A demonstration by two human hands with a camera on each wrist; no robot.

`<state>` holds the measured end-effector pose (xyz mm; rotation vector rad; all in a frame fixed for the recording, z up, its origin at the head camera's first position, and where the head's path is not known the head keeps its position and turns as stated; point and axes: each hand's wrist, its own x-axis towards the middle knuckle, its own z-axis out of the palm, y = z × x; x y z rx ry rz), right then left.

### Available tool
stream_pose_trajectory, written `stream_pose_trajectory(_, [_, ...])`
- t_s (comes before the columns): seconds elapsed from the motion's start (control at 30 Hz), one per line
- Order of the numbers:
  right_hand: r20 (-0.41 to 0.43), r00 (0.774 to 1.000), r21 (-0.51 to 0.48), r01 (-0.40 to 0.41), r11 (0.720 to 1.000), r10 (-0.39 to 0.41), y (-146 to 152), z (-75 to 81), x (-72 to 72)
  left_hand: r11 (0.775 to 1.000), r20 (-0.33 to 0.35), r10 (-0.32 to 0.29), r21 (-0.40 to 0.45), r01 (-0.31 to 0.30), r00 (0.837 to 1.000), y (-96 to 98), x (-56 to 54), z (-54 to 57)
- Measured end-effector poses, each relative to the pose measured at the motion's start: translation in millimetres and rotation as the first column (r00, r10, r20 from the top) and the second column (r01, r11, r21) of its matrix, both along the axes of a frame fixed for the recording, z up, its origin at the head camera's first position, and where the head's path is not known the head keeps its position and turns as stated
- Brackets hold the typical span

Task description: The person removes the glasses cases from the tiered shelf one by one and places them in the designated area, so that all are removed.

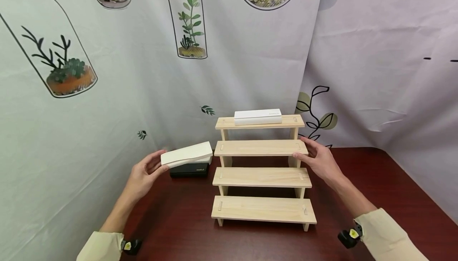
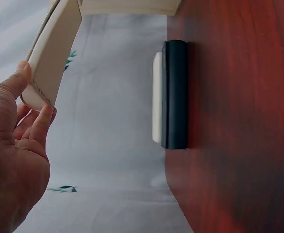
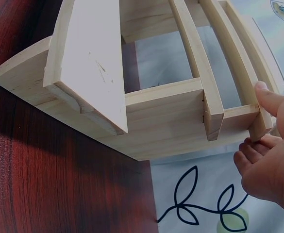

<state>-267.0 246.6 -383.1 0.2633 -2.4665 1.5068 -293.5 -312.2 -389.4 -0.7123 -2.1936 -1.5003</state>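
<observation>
My left hand (image 1: 143,177) grips one end of a slim cream case (image 1: 186,154), thumb on one side and fingers on the other. In the left wrist view the cream case (image 2: 54,56) is held up off the table, small lettering near its gripped end. Behind and below it, a black case (image 1: 189,170) lies on the table with a white case (image 2: 157,97) on top. My right hand (image 1: 322,164) pinches the right end of the second shelf from the top on a four-step wooden rack (image 1: 262,208). Another white case (image 1: 257,117) lies on the rack's top shelf.
The rack stands on a dark red wooden table (image 1: 171,229), near its back edge. A pale curtain (image 1: 250,74) printed with plants and jars hangs close behind and along the left side. The rack's lower three shelves show bare wood.
</observation>
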Motion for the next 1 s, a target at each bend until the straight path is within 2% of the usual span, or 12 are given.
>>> stream_pose_trajectory(0.33, [-0.001,1.000,0.003,0.004,1.000,-0.004,0.4,-0.3,0.4,1.000,0.038,0.016,-0.023,-0.015,0.999,-11.6,-1.9,-22.8])
stream_pose_trajectory(0.5, [-0.003,1.000,0.005,0.009,1.000,-0.009,0.6,-0.5,0.3,1.000,0.044,-0.009,-0.022,0.010,0.999,-14.9,-2.5,-33.4])
stream_pose_trajectory(0.63, [-0.002,1.000,0.003,0.007,1.000,-0.007,0.4,-0.5,0.1,1.000,0.075,-0.023,-0.017,0.024,0.997,-16.8,-2.4,-41.6])
stream_pose_trajectory(0.83, [0.002,1.000,-0.002,0.001,1.000,-0.001,-0.4,0.4,0.5,0.999,0.093,-0.005,-0.036,0.008,0.996,-19.7,-3.4,-53.5])
stream_pose_trajectory(1.0, [-0.001,1.000,-0.001,0.000,1.000,0.000,-0.2,0.5,0.6,0.998,0.108,0.011,-0.055,-0.005,0.994,-20.3,-3.2,-58.7])
